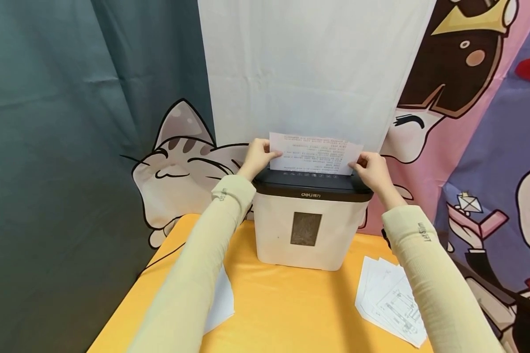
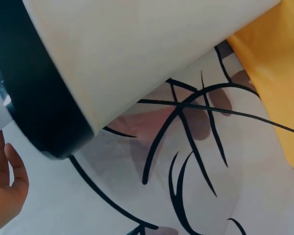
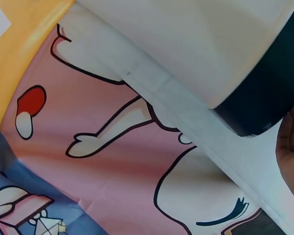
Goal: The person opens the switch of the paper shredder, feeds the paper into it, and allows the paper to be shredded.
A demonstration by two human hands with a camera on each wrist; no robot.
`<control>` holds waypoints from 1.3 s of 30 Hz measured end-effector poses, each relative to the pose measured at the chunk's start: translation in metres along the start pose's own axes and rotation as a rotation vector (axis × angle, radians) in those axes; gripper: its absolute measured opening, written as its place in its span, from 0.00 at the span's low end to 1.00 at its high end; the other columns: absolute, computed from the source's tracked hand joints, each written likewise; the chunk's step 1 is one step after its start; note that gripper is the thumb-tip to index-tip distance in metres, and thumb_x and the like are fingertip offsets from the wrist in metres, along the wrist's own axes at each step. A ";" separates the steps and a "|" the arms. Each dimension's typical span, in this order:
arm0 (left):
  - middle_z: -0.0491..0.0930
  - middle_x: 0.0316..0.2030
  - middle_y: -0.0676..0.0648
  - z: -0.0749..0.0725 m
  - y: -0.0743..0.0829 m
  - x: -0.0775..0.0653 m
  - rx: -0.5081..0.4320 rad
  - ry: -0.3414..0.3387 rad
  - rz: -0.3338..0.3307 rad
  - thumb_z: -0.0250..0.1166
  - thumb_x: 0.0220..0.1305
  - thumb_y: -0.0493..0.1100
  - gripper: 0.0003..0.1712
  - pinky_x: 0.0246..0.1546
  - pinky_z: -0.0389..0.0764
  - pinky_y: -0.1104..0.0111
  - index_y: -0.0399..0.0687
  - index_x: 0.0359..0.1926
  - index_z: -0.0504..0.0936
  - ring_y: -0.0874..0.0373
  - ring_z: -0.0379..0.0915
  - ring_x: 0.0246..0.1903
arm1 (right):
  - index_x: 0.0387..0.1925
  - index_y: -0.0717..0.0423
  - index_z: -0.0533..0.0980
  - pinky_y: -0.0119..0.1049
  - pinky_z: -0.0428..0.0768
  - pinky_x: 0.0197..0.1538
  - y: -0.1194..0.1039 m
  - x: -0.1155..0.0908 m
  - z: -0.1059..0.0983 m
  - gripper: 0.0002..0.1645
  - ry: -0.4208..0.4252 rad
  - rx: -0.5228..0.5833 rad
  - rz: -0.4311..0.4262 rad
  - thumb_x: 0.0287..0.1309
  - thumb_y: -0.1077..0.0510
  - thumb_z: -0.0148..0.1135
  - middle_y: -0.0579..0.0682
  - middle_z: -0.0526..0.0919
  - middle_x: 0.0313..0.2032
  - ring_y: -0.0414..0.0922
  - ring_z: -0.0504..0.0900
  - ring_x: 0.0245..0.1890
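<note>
A printed sheet of paper (image 1: 314,154) stands upright at the top of a white paper shredder (image 1: 271,228) with a dark lid. My left hand (image 1: 258,156) pinches the sheet's left edge between thumb and fingers. On the opposite side, my right hand (image 1: 373,169) pinches its right edge low down, close to the lid. The sheet's lower end is hidden at the lid's slot. In the left wrist view, the left hand (image 2: 7,188) shows beside the lid's end, partly cut off. The right wrist view catches the right hand (image 3: 291,152) at the other end.
Several sheets with line drawings (image 1: 390,299) lie on the yellow tablecloth (image 1: 291,314) at right. More white paper (image 1: 221,301) lies at left, partly behind the left sleeve. A black cord (image 1: 163,258) crosses the table's left edge. A printed curtain (image 1: 313,63) hangs behind the shredder.
</note>
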State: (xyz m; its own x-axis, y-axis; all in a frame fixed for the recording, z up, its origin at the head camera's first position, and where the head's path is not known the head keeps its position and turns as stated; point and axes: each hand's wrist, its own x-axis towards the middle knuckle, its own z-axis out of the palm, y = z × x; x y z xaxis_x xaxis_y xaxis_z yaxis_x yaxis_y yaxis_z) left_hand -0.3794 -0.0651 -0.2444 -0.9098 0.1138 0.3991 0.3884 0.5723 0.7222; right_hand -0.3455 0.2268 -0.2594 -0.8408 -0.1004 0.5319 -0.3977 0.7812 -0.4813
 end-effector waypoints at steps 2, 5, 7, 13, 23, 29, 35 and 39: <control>0.85 0.41 0.39 0.002 -0.001 -0.001 0.018 0.003 -0.009 0.66 0.60 0.40 0.13 0.41 0.78 0.64 0.35 0.42 0.84 0.49 0.81 0.41 | 0.36 0.70 0.79 0.36 0.69 0.33 0.001 -0.001 0.002 0.10 -0.009 -0.006 0.005 0.60 0.63 0.60 0.67 0.82 0.32 0.53 0.76 0.29; 0.85 0.40 0.39 0.004 -0.003 -0.002 0.028 0.012 -0.014 0.66 0.59 0.40 0.12 0.39 0.76 0.65 0.35 0.41 0.84 0.50 0.81 0.39 | 0.39 0.71 0.79 0.41 0.72 0.37 0.002 -0.003 0.004 0.12 -0.025 -0.011 0.016 0.60 0.63 0.60 0.69 0.82 0.35 0.57 0.78 0.33; 0.85 0.39 0.39 0.005 -0.004 -0.003 0.029 0.015 -0.015 0.66 0.59 0.41 0.12 0.37 0.75 0.66 0.35 0.40 0.84 0.50 0.80 0.38 | 0.40 0.72 0.78 0.45 0.72 0.38 0.002 -0.003 0.004 0.13 -0.035 -0.013 0.020 0.60 0.63 0.60 0.70 0.82 0.36 0.58 0.78 0.34; 0.85 0.38 0.40 0.007 -0.008 -0.006 0.052 0.013 -0.024 0.67 0.59 0.41 0.12 0.36 0.73 0.68 0.36 0.39 0.85 0.51 0.79 0.36 | 0.41 0.73 0.78 0.51 0.73 0.43 0.003 -0.004 0.009 0.12 -0.048 -0.021 0.026 0.59 0.65 0.59 0.71 0.82 0.37 0.60 0.78 0.36; 0.85 0.38 0.40 0.008 -0.015 -0.007 0.108 0.020 -0.039 0.68 0.58 0.43 0.13 0.42 0.75 0.63 0.37 0.40 0.85 0.50 0.78 0.38 | 0.32 0.74 0.79 0.48 0.69 0.40 0.000 -0.004 0.014 0.10 -0.013 -0.035 0.049 0.58 0.66 0.59 0.69 0.81 0.32 0.58 0.75 0.33; 0.85 0.36 0.39 0.007 -0.013 -0.005 0.114 0.034 -0.038 0.68 0.57 0.43 0.13 0.41 0.74 0.63 0.36 0.38 0.85 0.50 0.77 0.36 | 0.32 0.74 0.78 0.46 0.69 0.39 -0.004 -0.002 0.011 0.10 -0.010 -0.038 0.071 0.59 0.65 0.58 0.69 0.80 0.32 0.57 0.73 0.32; 0.85 0.37 0.40 0.009 -0.014 -0.006 0.137 0.024 -0.039 0.68 0.57 0.43 0.14 0.43 0.75 0.61 0.37 0.39 0.85 0.49 0.78 0.37 | 0.34 0.74 0.79 0.50 0.71 0.43 -0.003 -0.003 0.012 0.11 -0.034 -0.047 0.097 0.60 0.65 0.57 0.70 0.80 0.34 0.58 0.73 0.35; 0.84 0.32 0.41 0.010 -0.014 -0.007 0.165 0.028 -0.026 0.68 0.57 0.43 0.12 0.38 0.74 0.64 0.37 0.33 0.84 0.50 0.77 0.33 | 0.33 0.73 0.78 0.49 0.71 0.42 -0.001 -0.005 0.014 0.10 -0.033 -0.052 0.098 0.59 0.66 0.58 0.69 0.80 0.33 0.58 0.73 0.34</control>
State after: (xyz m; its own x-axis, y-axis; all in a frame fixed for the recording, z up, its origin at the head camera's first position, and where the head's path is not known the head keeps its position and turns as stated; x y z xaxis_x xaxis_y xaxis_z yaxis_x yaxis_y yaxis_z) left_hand -0.3804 -0.0658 -0.2629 -0.9140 0.0754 0.3987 0.3331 0.7005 0.6311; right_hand -0.3461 0.2179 -0.2710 -0.8866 -0.0414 0.4606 -0.2942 0.8189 -0.4927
